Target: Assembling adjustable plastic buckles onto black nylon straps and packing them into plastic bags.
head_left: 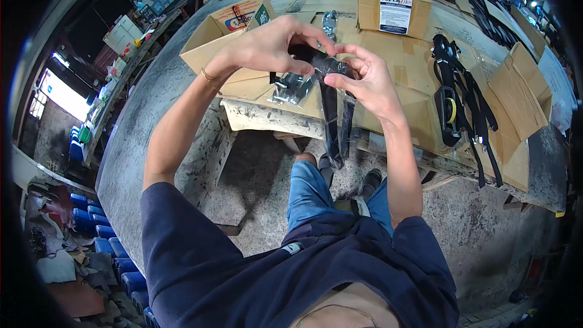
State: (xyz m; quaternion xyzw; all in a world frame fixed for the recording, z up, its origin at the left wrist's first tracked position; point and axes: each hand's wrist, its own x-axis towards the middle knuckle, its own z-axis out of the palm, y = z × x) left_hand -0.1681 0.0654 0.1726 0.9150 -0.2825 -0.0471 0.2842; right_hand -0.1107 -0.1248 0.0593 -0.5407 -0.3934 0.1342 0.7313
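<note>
Your L hand [273, 44] and R hand [371, 85] are up in front of you, close tog. over the near edge of the tabletop [143, 124]. L fingers are pinched on the top of a clear bag [331, 123] w/ black strap in it; R fingers grip the same bag just to the right, thumb vs. fingertips. Bag hangs down from both hands, past the near edge, lower end approx. above your feet. Exact fingertip contact is partly hidden.

Just left of the bag, a parts pack [293, 89], clear w/ dark bits, lies on the cardboard [413, 106] that covers the mid. tabletop. Another clear pack [329, 21] is farther off, beyond your hands. Far left: open carton [203, 51], partly behind your L wrist. Far mid.: 2nd carton [368, 9] w/ white label [395, 14] on its near side. To the right: loose black straps [475, 106] w/ a yellow-and-black piece [450, 112] beside them, then a 3rd carton [516, 94], flaps open, at far right.
</note>
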